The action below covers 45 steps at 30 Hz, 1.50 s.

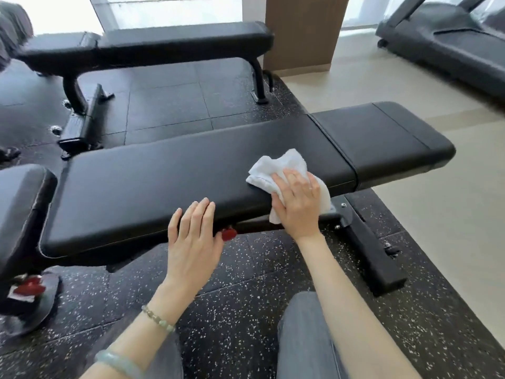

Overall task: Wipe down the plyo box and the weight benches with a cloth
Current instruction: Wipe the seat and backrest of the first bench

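Note:
A black padded weight bench [169,176] stretches across the middle of the view, its long pad joined to a shorter seat pad [382,138] on the right. A crumpled white cloth [276,168] lies on the near right part of the long pad and hangs over its front edge. My right hand [297,203] presses flat on the cloth with straight fingers. My left hand [194,236] rests open on the pad's front edge, left of the cloth, holding nothing. A second black bench [169,42] stands behind. No plyo box is in view.
A red adjustment knob [229,233] sticks out under the near bench, by my left hand. The bench's black foot bar [374,258] runs along the speckled rubber floor at right. A treadmill [442,42] stands at far right; a brown pillar [303,31] rises behind.

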Motion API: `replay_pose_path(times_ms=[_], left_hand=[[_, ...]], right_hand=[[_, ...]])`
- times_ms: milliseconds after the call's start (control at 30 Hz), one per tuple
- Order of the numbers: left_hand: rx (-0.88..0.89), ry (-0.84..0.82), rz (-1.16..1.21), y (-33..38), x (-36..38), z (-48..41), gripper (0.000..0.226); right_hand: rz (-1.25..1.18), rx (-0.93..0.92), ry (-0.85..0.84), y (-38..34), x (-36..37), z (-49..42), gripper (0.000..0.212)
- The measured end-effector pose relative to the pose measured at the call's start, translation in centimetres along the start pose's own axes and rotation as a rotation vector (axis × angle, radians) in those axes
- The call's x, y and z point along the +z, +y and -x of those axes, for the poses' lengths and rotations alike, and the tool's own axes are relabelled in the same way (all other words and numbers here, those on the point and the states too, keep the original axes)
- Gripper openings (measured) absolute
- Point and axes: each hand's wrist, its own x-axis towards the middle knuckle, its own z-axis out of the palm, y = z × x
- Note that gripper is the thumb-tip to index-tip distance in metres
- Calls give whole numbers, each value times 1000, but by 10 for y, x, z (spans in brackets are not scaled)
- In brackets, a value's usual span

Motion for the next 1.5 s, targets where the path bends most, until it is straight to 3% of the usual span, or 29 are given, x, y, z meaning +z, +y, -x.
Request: replay_pose_path(times_ms=[167, 300, 433, 500, 600, 767, 833, 933, 1000, 1067, 1167, 1333, 1500], left_hand=[[-114, -63, -119, 49, 14, 3, 64], [-186, -109, -193, 61, 15, 6, 66], [-196, -161, -263, 64, 13, 8, 71], [-199, -191, -289, 68, 13, 8, 79], [-274, -256, -303, 75, 12, 5, 100], [-377, -341, -305, 88, 9, 1, 111], [-398, -347, -319, 92, 9, 1, 113], [-443, -269, -295, 107, 8, -1, 109], [-427, -220, -266, 127, 11, -5, 109], [-362, -206, -237, 151, 17, -12, 107], [-264, -169, -205, 183, 25, -31, 98], [-174, -184, -149, 223, 41, -55, 97], [-60, -191, -100, 265, 61, -78, 96]], right_hand=[[-16, 128, 33, 71, -7, 2, 37], [-100, 313, 79, 34, 0, 4, 33], [-235, 133, -41, -61, 5, 17, 40], [-265, 60, -68, -75, 6, 19, 41], [-228, -75, -42, -32, 7, 22, 45], [-112, -112, 31, 87, 1, 24, 42], [-117, -66, 31, 117, -3, 24, 39], [-186, 158, 24, 104, -5, 17, 35], [-251, 157, 5, 73, -6, 13, 36], [-292, 8, -45, 56, -8, 14, 37], [-264, -150, -25, 86, -6, 19, 38], [-128, -92, 60, 188, -13, 28, 38], [-157, 129, 39, 266, -31, 23, 37]])
